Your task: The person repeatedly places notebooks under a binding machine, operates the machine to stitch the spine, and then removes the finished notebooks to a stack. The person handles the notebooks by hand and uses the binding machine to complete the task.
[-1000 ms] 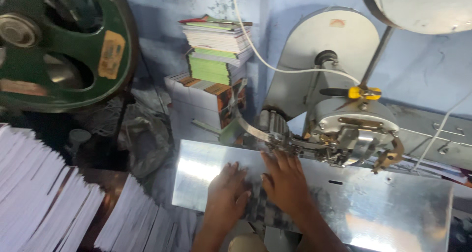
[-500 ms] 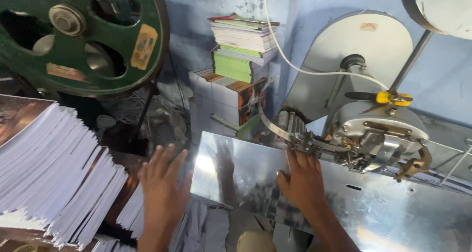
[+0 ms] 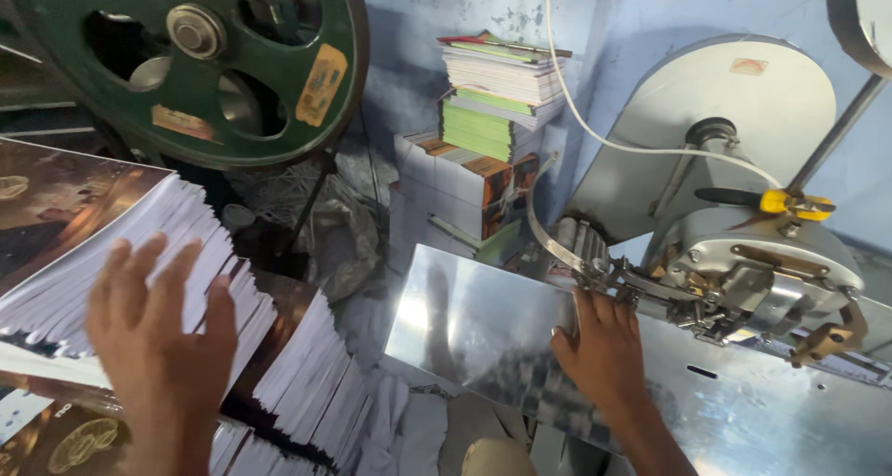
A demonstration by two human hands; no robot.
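My left hand [image 3: 158,346] is spread open, fingers apart, over a fanned stack of white-edged booklets [image 3: 111,262] at the left, close to or just touching its top. My right hand [image 3: 604,346] lies palm down on the shiny metal table [image 3: 465,318] of a grey stitching machine [image 3: 762,262], pressing flat on a dark printed sheet right below the machine's head. Whether the fingers grip that sheet is not visible.
A large green flywheel [image 3: 195,58] fills the upper left. Stacks of books and boxed booklets [image 3: 492,123] stand against the blue wall behind the table. A white cable [image 3: 632,146] runs to the machine. More fanned booklets [image 3: 316,374] lie lower centre.
My left hand left the metal table and swung left to the booklet stack. My view turned left, bringing the stack and flywheel in. My right hand stayed on the table.
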